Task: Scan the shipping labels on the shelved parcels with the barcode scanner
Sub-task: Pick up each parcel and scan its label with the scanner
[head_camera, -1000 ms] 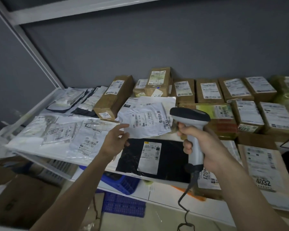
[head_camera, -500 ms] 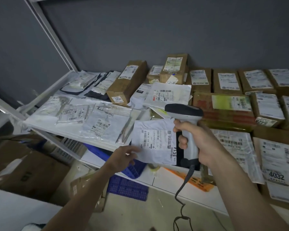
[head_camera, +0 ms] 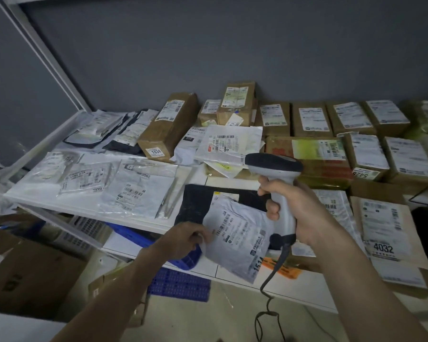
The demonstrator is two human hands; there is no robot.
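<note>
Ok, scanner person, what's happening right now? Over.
Right hand holds scanner. Left hand pinches white mailer, label up, off the shelf. Nothing blocking.

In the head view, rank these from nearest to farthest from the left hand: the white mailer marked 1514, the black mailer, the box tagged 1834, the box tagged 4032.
From the left hand:
1. White mailer marked 1514, pinched by its edge in that hand.
2. Black mailer, just behind, at the shelf front.
3. Box tagged 1834, farther back on the shelf.
4. Box tagged 4032, far right, beyond the scanner.
</note>
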